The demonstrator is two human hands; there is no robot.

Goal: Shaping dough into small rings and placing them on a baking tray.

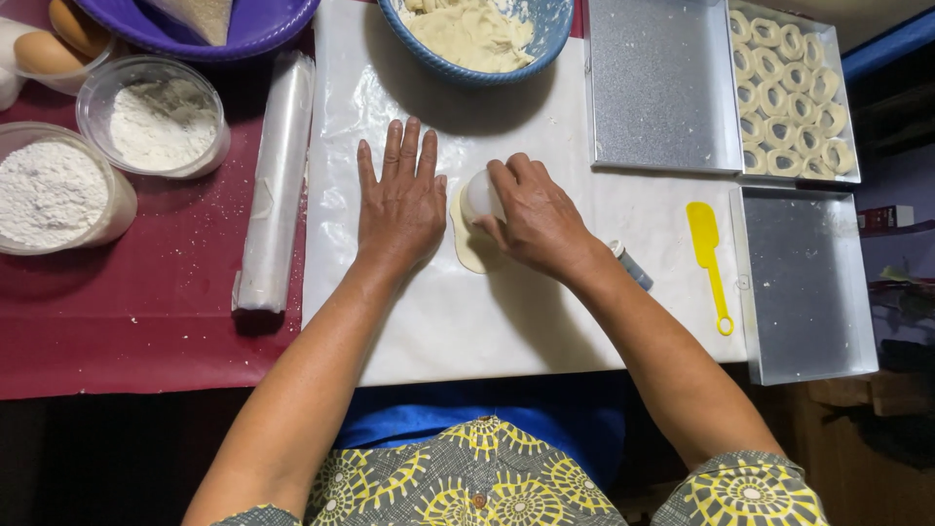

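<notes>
My left hand [402,198] lies flat, fingers spread, on the white plastic sheet [506,321], pressing the left edge of a thin flattened piece of pale dough [470,255]. My right hand [533,216] grips a small white round cutter [479,195] set down on that dough. A blue bowl [545,44] of more pale dough stands at the far edge of the sheet.
A roll of clear plastic [278,185] lies left of the sheet on a dark red cloth. Two tubs of flour [156,122] and eggs [44,54] sit far left. Right: metal trays, one [794,93] holding several dough rings, a yellow spatula [708,255], a small grey tube [631,265].
</notes>
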